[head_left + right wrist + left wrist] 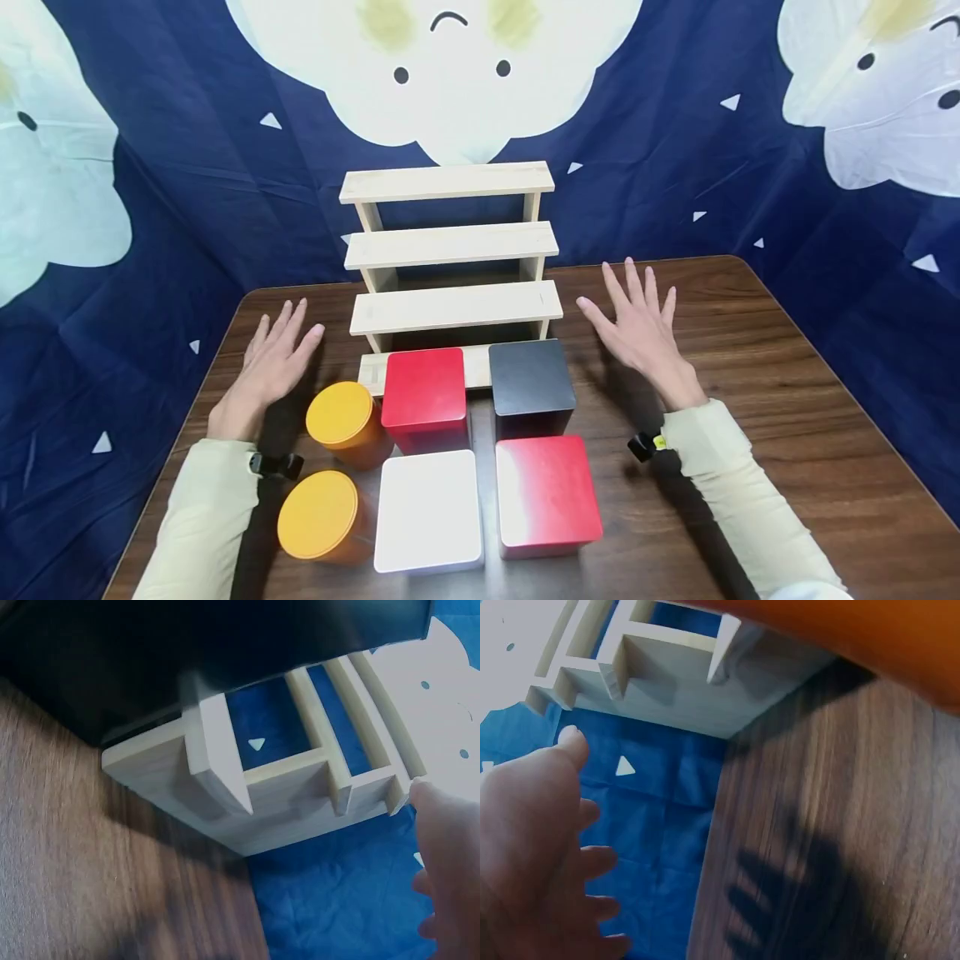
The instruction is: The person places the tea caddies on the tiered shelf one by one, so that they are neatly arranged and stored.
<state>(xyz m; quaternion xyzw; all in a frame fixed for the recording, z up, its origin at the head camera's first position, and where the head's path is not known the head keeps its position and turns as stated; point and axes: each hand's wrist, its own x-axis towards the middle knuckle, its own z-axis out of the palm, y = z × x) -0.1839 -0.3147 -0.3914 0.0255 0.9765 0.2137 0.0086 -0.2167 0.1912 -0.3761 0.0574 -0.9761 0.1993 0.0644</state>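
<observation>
1. One dark-blue cloth backdrop [637, 208], printed with white clouds and small pale triangles, rises behind and beside the table.
2. A brown wood-grain table [795, 400] carries everything else.
3. A pale four-step wooden stand [453, 308] is at the table's far side, between the two hands.
4. Four boxes are grouped before it: a rear red box [425, 392] and, to its right, a black box [531, 375], both overlapping the lowest step from above; nearer, a white box [428, 510] with a front red box [547, 492] on its right.
5. Two hands flank the group, holding nothing. The left hand [272, 367] is extended with fingers straight and thumb apart, near the rear orange canister; the right hand [641, 333] has its fingers spread wide, right of the stand and black box. Both cast shadows on the table.
6. Two round canisters line the left: a rear orange canister [341, 414] beside the rear red box, and a front orange canister [320, 514] beside the white box.
7. Small dark devices [276, 465] show at both wrists.
</observation>
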